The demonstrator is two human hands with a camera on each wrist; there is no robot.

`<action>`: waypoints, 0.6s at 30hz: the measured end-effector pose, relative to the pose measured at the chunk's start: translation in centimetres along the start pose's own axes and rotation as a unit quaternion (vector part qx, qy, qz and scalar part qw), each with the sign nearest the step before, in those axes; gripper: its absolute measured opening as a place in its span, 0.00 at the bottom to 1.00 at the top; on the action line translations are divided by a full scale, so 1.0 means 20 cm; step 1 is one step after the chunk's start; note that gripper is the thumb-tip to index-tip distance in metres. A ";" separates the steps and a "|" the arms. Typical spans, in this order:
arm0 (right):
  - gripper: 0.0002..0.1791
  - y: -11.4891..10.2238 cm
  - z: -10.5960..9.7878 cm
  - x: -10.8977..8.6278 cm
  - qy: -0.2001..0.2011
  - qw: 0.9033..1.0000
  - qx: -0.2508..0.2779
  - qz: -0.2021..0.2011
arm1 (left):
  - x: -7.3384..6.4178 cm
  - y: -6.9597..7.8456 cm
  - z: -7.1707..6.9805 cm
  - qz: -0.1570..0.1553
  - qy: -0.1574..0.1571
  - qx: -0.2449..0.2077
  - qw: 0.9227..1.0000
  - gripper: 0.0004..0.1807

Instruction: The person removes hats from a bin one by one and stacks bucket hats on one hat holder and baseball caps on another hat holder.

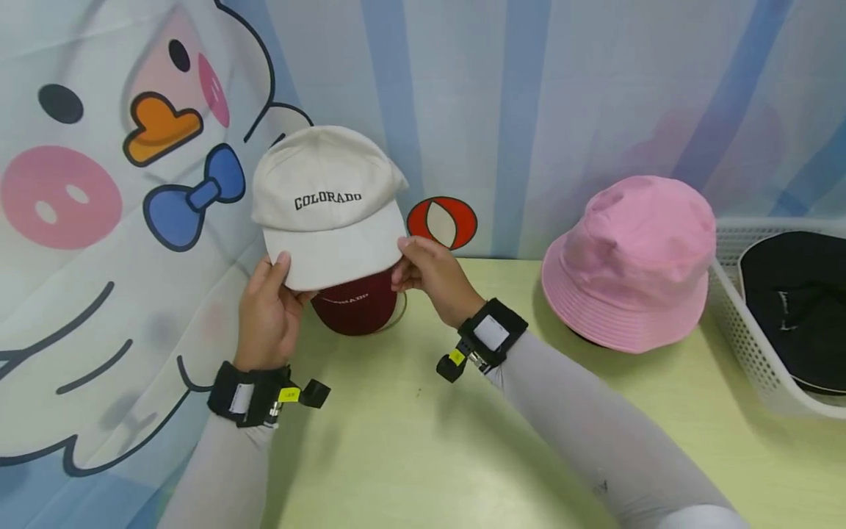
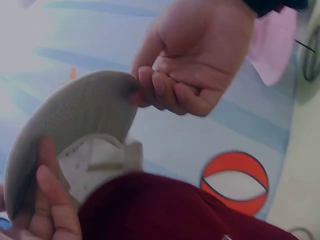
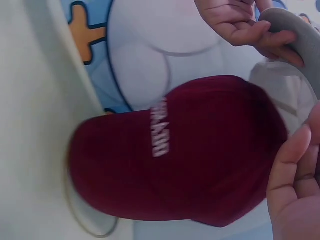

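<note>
A white baseball cap (image 1: 330, 173) with dark COLORADO lettering is held up by its brim, front facing the head camera. My left hand (image 1: 269, 316) pinches the brim's left edge, thumb on top and fingers underneath. At the opposite edge, my right hand (image 1: 438, 281) grips the brim between thumb and curled fingers. The cap's grey-looking underside (image 2: 90, 112) shows in the left wrist view. Below and behind it is a maroon baseball cap (image 3: 215, 150) with pale lettering, its upper part hidden by the white cap in the head view.
A pink bucket hat (image 1: 634, 264) stands at the right of the pale green table (image 1: 396, 448). Beside it, a white plastic basket (image 1: 747, 323) holds a black item (image 1: 803, 308). A cartoon-printed backdrop (image 1: 456, 95) rises behind and along the left side.
</note>
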State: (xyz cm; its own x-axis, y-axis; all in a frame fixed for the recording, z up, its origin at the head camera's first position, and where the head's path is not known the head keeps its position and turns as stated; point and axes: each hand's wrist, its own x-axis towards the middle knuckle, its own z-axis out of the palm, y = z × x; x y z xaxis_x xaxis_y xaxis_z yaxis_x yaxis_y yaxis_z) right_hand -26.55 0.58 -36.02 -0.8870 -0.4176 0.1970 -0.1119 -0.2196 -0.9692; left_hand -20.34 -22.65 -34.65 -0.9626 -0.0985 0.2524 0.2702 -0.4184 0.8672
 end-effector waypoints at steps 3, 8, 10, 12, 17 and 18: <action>0.21 -0.06 -0.01 0.03 -0.004 1.000 0.015 -0.019 | 0.05 0.05 0.05 0.001 -0.001 -0.052 0.999 0.11; 0.24 -0.11 -0.05 0.06 -0.004 0.998 -0.001 -0.058 | 0.11 0.14 0.13 -0.025 -0.018 -0.161 0.986 0.12; 0.23 -0.12 -0.05 0.07 -0.006 0.997 -0.019 -0.069 | 0.12 0.16 0.16 -0.037 -0.022 -0.199 0.979 0.13; 0.23 -0.12 -0.06 0.07 -0.010 0.996 -0.038 -0.079 | 0.13 0.18 0.19 -0.047 -0.022 -0.221 0.974 0.14; 0.24 -0.14 -0.04 0.07 -0.021 0.992 -0.054 -0.108 | 0.10 0.20 0.24 -0.060 -0.042 -0.232 0.970 0.13; 0.23 -0.15 -0.04 0.07 -0.023 0.992 -0.052 -0.115 | 0.10 0.20 0.25 -0.061 -0.053 -0.230 0.970 0.13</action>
State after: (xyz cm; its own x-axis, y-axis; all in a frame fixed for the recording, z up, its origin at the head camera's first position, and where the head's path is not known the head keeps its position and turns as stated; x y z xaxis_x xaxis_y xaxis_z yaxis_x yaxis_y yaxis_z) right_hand -27.78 1.40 -32.95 -0.8122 -0.4069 0.4181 -0.3562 -0.2217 -0.9077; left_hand -21.00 -20.01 -28.47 -0.9726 0.0609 0.2242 0.0929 -0.7825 0.6157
